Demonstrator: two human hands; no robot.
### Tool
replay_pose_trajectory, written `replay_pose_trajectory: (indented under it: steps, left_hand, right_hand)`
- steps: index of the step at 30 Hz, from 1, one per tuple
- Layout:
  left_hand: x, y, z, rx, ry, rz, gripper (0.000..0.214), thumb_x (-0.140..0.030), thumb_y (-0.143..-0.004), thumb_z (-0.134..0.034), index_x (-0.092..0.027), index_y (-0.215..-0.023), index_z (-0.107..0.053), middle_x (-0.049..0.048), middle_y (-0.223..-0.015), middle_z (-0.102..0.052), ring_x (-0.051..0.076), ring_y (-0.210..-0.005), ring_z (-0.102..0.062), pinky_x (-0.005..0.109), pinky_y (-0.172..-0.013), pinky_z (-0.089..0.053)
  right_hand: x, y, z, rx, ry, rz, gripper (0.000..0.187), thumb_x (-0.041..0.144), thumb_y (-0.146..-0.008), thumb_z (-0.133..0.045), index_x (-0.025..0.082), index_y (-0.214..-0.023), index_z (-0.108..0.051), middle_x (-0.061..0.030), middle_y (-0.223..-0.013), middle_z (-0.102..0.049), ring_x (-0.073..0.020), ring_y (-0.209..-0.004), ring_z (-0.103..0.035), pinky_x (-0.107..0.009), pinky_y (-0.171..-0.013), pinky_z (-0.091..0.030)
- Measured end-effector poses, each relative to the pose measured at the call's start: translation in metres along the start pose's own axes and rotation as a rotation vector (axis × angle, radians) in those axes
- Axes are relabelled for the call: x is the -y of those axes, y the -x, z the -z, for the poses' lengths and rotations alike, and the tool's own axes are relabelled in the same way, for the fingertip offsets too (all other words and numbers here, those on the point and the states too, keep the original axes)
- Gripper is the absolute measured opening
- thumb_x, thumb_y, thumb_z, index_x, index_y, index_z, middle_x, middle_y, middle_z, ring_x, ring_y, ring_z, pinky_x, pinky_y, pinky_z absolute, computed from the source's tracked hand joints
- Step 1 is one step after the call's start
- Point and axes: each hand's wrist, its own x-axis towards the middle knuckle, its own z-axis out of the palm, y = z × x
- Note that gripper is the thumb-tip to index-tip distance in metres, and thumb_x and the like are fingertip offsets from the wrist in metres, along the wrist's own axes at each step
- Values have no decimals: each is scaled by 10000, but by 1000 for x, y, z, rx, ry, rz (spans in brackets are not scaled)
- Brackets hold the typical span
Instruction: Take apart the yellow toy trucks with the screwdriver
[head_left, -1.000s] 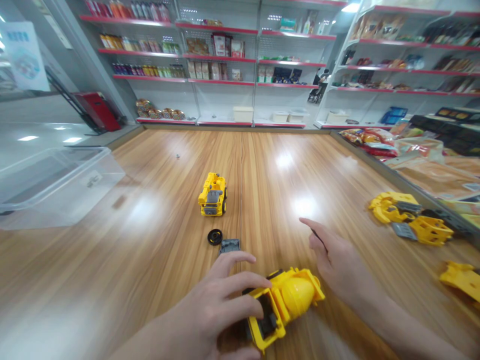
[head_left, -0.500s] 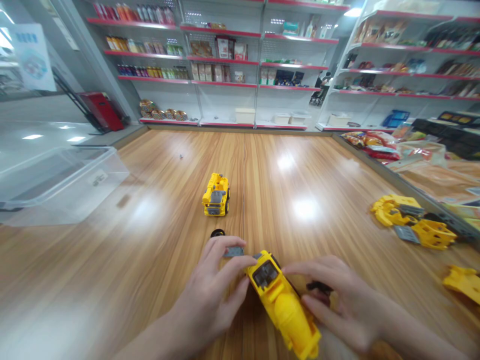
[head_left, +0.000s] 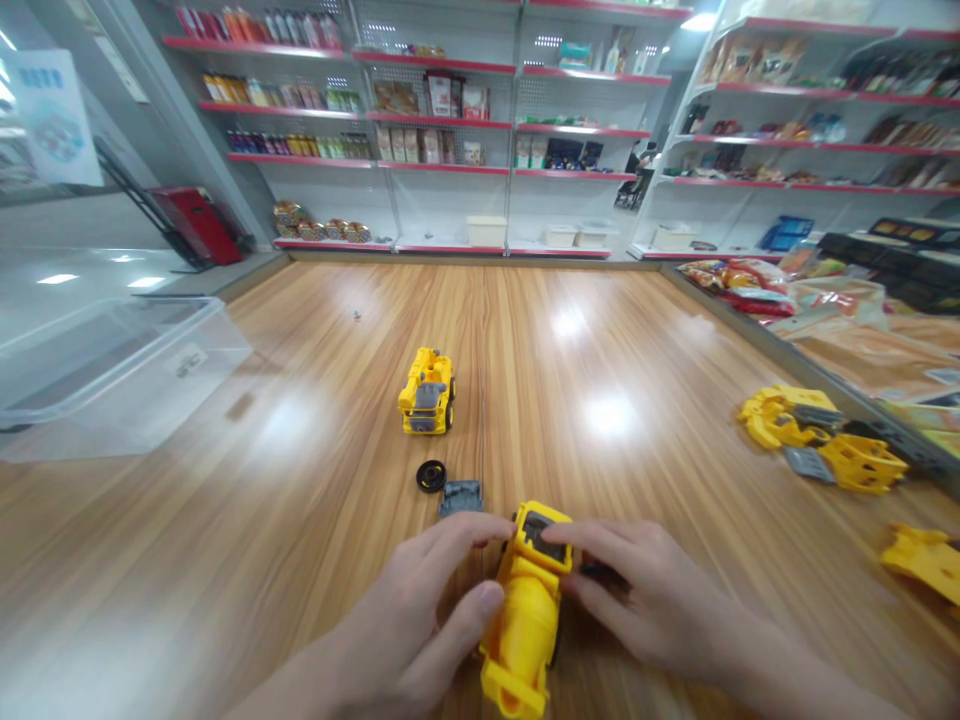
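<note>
A yellow toy cement mixer truck (head_left: 527,600) stands close in front of me, its cab with the dark roof opening pointing away. My left hand (head_left: 435,600) grips its left side, index finger at the cab and thumb by the drum. My right hand (head_left: 649,590) holds the other side, index finger on the cab top. A small dark piece (head_left: 600,572) shows under the right fingers; its kind is hidden. Just beyond the left hand lie a grey plastic part (head_left: 460,497) and a black toy wheel (head_left: 431,476). Farther off stands a yellow toy crane truck (head_left: 427,392).
Yellow and grey toy parts (head_left: 821,438) lie at the right, with another yellow part (head_left: 926,562) nearer. A clear plastic bin (head_left: 127,385) is at the left. Packaged goods (head_left: 750,285) lie beyond the table's right edge, and stocked shelves (head_left: 442,120) stand behind.
The mixer truck has turned from slanting to nearly straight, its rear swinging left. My left hand has drawn back, uncovering the wheel and grey part. My right index finger has moved onto the cab.
</note>
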Motion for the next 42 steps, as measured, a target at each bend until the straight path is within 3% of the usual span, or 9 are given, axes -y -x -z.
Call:
replay_pose_trajectory:
  steps: [4,6,8,12,15,22,27,32,42]
  left_hand:
    - [-2,-1,2,80,21,-119,567,-283,-870,-641,-240,-1379,-396,111,-1351,-449,256,-1289,-460,382,-1081,-437]
    - [0,-1,-1,102,-23,-132,587,-251,-867,-660,-246,-1395,-403,118,-1364,-385,257,-1283,-440,390,-1075,-442]
    - [3,-1,-6,98,-53,-121,532,-165,-903,-602,-264,-1390,-412,111,-1364,-364,227,-1241,-458,379,-1057,-453]
    - [10,1,-11,47,-31,-100,464,-85,-929,-526,-243,-1352,-422,99,-1241,-446,194,-1139,-501,350,-989,-487]
    - [12,0,-11,53,-32,-95,447,-78,-928,-523,-235,-1337,-430,86,-1154,-482,188,-1062,-522,341,-926,-507]
    - [7,-6,-9,48,9,-39,209,-83,-918,-536,-219,-1070,-492,57,-1052,-528,178,-985,-539,327,-859,-501]
    - [6,-7,-10,32,66,13,191,-65,-930,-487,-221,-1040,-469,68,-1125,-513,178,-1064,-529,323,-925,-476]
    - [9,-5,-12,5,82,38,216,-54,-938,-458,-236,-1055,-462,57,-1140,-533,171,-1087,-541,311,-941,-460]
    - [7,-5,-12,-3,140,16,225,-42,-926,-470,-241,-1028,-444,40,-1122,-556,144,-1045,-569,273,-907,-466]
  right_hand:
    - [-6,-2,-5,-119,-19,-196,453,190,-946,-512,299,-1378,-428,-3,-932,-700,-167,-767,-664,-278,-693,-491]
    - [-6,-3,-6,-171,-62,-236,511,182,-921,-536,255,-1397,-364,13,-818,-649,-165,-687,-629,-279,-646,-477]
    - [-3,-3,-4,-208,-104,-241,443,184,-906,-545,216,-1319,-389,15,-780,-607,-165,-659,-606,-285,-634,-470]
    - [4,-2,3,-264,-131,-262,131,196,-922,-502,206,-1050,-474,-42,-880,-623,-181,-730,-623,-314,-685,-479]
    - [6,-2,4,-292,-139,-298,123,199,-930,-482,208,-1053,-468,-46,-879,-630,-190,-740,-621,-319,-676,-473]
    - [0,-5,-2,-237,-87,-336,71,186,-930,-484,215,-993,-499,6,-764,-605,-164,-658,-585,-286,-608,-413]
    - [0,-6,-1,-157,-18,-359,103,201,-941,-474,198,-935,-577,2,-717,-628,-163,-626,-589,-282,-592,-386]
    - [6,-6,1,-47,27,-332,250,238,-945,-478,187,-750,-627,-11,-672,-637,-160,-607,-579,-275,-572,-359]
    - [7,-7,-2,-27,37,-277,221,193,-931,-475,179,-740,-587,-8,-674,-603,-148,-622,-551,-263,-573,-341]
